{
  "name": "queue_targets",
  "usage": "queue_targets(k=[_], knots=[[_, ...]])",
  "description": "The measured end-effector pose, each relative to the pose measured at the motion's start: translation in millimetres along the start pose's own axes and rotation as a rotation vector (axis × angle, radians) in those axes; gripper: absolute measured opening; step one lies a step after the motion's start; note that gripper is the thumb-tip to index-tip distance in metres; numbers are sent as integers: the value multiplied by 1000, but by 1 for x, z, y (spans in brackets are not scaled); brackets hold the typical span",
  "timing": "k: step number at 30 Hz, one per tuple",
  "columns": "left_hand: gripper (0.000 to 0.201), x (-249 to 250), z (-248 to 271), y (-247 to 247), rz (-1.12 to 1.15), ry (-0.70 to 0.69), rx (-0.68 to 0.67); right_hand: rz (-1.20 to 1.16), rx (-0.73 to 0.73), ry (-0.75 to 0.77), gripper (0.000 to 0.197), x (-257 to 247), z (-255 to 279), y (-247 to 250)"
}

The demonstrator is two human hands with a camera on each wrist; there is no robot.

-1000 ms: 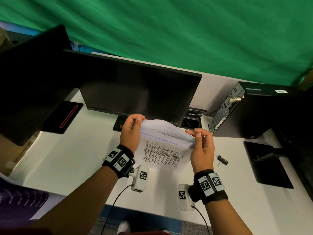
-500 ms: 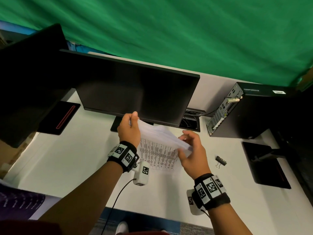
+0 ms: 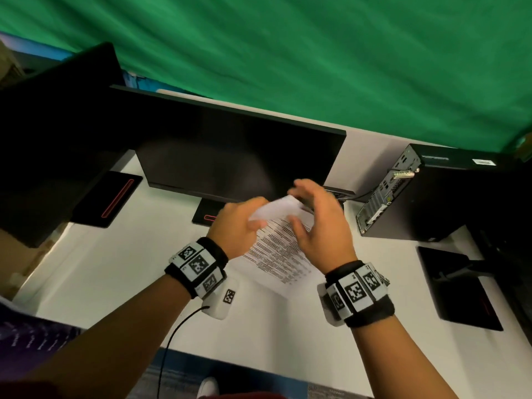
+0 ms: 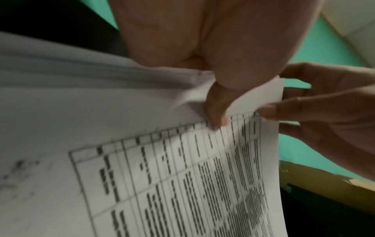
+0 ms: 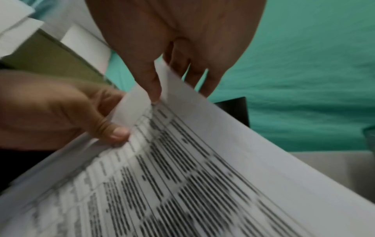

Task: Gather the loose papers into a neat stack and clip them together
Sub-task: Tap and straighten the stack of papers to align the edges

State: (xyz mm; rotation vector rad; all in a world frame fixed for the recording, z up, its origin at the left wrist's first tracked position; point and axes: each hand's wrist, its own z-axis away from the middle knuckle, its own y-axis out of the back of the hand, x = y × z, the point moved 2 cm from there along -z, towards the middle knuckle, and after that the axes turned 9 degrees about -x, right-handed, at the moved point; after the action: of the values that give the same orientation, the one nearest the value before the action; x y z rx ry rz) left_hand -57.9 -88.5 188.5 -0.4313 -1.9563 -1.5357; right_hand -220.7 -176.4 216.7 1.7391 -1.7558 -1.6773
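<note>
A stack of white papers (image 3: 277, 249), its top sheet a printed table, is held tilted above the white desk (image 3: 115, 269). My left hand (image 3: 253, 217) pinches the stack's upper left edge, and in the left wrist view its thumb (image 4: 217, 110) lies on the front of the papers (image 4: 182, 176). My right hand (image 3: 299, 208) pinches the upper right corner. In the right wrist view its thumb (image 5: 155, 89) presses the front of the papers (image 5: 202, 168) with the fingers behind. The sheets fan apart a little at the top. No clip shows plainly.
A dark monitor (image 3: 236, 156) stands just behind the hands, and a second one (image 3: 57, 125) is at the left. A black computer tower (image 3: 431, 197) sits at the right, with a black stand base (image 3: 460, 289) in front of it.
Both hands have drawn closer together along the top edge. The right hand rose from the stack's right side to its top corner, and now hides the spot where the binder clip lay.
</note>
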Motion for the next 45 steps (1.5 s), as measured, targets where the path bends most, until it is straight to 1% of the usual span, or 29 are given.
queue_targets(k=[1, 2, 3, 4, 5, 6, 7, 8, 9, 10, 11, 12, 13, 14, 16, 19, 22, 24, 26, 28, 30, 32, 33, 34, 36, 38, 40, 42, 45], knots=[[23, -8, 4, 3, 96, 74, 39, 47, 79, -53, 71, 13, 4, 1], [27, -17, 9, 6, 217, 155, 66, 67, 166, -143, 80, 29, 11, 1], [30, -30, 13, 8, 348, 234, 84, 38, 242, -249, 90, 44, 22, 2], [32, -42, 19, 11, 475, 303, 95, -57, 286, -360, 101, 62, 35, -2], [32, -52, 25, 14, 575, 353, 97, -215, 290, -469, 110, 77, 47, -6], [31, -61, 31, 16, 643, 382, 92, -418, 253, -567, 117, 88, 57, -13], [31, -66, 36, 17, 686, 392, 83, -630, 192, -632, 120, 96, 65, -21], [31, -70, 39, 16, 713, 392, 66, -793, 119, -674, 116, 100, 70, -28], [32, -72, 42, 14, 728, 387, 43, -888, 37, -712, 103, 100, 73, -32], [34, -73, 45, 12, 735, 379, 18, -930, -30, -719, 78, 98, 74, -35], [38, -75, 46, 7, 740, 377, 3, -913, -58, -696, 49, 94, 74, -37], [42, -78, 46, 2, 753, 375, -3, -868, -40, -673, 29, 91, 74, -39], [46, -82, 47, -4, 779, 377, -1, -844, -16, -653, 22, 88, 75, -41], [47, -85, 49, -12, 817, 387, 10, -833, 6, -651, 21, 88, 78, -46], [43, -96, 55, -28, 874, 440, 38, -823, 19, -665, 26, 91, 89, -60], [38, -108, 61, -47, 811, 489, 32, -788, 51, -732, 40, 98, 108, -78], [33, -107, 56, -56, 769, 481, 2, -766, 106, -757, 32, 102, 115, -80], [26, -104, 53, -60, 721, 458, 8, -757, 119, -770, 26, 103, 115, -79], [25, -102, 53, -62, 678, 439, 28, -766, 137, -795, 21, 103, 116, -77], [26, -100, 54, -60, 685, 427, 57, -783, 143, -772, 20, 100, 116, -72], [27, -98, 55, -54, 744, 394, 67, -793, 141, -702, 28, 96, 115, -66], [20, -92, 52, -49, 796, 337, 79, -815, 209, -645, 36, 94, 112, -58], [12, -89, 48, -47, 786, 326, 104, -822, 260, -634, 33, 93, 109, -55], [5, -88, 44, -45, 770, 326, 139, -823, 304, -631, 24, 93, 105, -54], [14, -89, 37, -43, 723, 365, 205, -776, 345, -648, 3, 95, 98, -54], [15, -91, 32, -43, 721, 409, 224, -714, 344, -670, 12, 95, 96, -56], [12, -94, 32, -45, 760, 421, 229, -714, 363, -674, 19, 95, 96, -56], [11, -93, 32, -46, 770, 425, 231, -730, 392, -656, 22, 95, 95, -54], [10, -93, 34, -48, 794, 436, 243, -730, 385, -648, 25, 97, 96, -55]])
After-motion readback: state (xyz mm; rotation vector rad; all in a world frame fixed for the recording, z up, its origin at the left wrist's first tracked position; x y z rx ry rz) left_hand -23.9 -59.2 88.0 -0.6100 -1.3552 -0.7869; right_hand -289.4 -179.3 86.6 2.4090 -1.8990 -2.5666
